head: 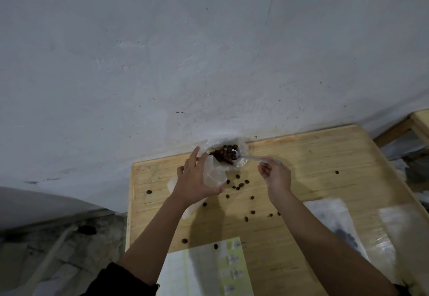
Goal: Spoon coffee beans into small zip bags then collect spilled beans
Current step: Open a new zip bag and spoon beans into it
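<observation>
Coffee beans (224,154): in the open sack (242,150) at the counter's (313,168) far edge.
Spoon (249,157): bowl among the beans, handle pinched by the right hand (276,175).
Zip bag (213,175): beside the sack, gripped by the left hand (195,179), thumb underneath.
Spilled beans (239,185): scattered between the hands.
Blurred: bags at right (336,221).

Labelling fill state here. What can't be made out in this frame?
Head view only:
- small zip bag: the left hand covers most of it; contents unknown.
- spoon bowl: small, set among beans in the big bag; load unclear.
- label sheet: print blurred, cut off by the bottom edge.
- bags at the right: blurred, partly behind the right forearm; seals unreadable.
</observation>
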The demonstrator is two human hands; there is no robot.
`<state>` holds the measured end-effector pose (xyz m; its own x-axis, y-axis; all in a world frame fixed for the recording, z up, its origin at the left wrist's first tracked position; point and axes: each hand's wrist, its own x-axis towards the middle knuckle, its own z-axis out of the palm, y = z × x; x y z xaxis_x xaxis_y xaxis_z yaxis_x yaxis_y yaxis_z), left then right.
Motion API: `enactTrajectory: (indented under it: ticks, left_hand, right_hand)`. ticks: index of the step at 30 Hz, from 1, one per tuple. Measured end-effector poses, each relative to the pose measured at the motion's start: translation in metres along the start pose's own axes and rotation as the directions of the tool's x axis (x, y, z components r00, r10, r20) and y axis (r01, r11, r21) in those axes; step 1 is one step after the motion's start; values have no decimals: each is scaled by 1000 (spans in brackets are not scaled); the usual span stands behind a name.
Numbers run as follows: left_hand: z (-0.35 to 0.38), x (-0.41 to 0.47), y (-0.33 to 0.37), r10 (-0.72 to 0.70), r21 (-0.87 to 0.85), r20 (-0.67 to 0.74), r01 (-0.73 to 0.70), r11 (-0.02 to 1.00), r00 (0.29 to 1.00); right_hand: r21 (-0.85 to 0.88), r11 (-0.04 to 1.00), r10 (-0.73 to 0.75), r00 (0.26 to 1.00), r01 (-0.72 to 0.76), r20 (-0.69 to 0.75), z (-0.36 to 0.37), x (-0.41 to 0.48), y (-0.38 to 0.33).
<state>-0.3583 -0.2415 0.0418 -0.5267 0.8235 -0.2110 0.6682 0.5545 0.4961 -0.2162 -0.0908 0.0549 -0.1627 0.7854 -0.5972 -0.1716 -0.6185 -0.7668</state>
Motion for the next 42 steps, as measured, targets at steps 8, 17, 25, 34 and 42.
enactTrajectory:
  ticks: [8, 17, 25, 34, 42]
  left_hand:
    - [1, 4, 2, -43, 29, 8, 43, 999, 999]
    - [1, -1, 1, -14, 61, -18, 15, 998, 1000]
    - [-1, -9, 0, 103, 67, 36, -105, 992, 994]
    - [0, -12, -5, 93, 46, 43, -95, 994, 995]
    - [2, -7, -6, 7, 75, 26, -8, 997, 1000]
  right_hand:
    - [-216, 945, -184, 945, 245, 269, -10, -9, -20]
    - [-378, 735, -458, 823, 563, 335, -16, -13, -16]
    - [-453, 781, -327, 899, 430, 290, -6, -8, 19]
    - [-35, 997, 70, 997, -70, 24, 7, -5, 21]
    - [-107, 994, -23, 995, 33, 98, -9, -10, -4]
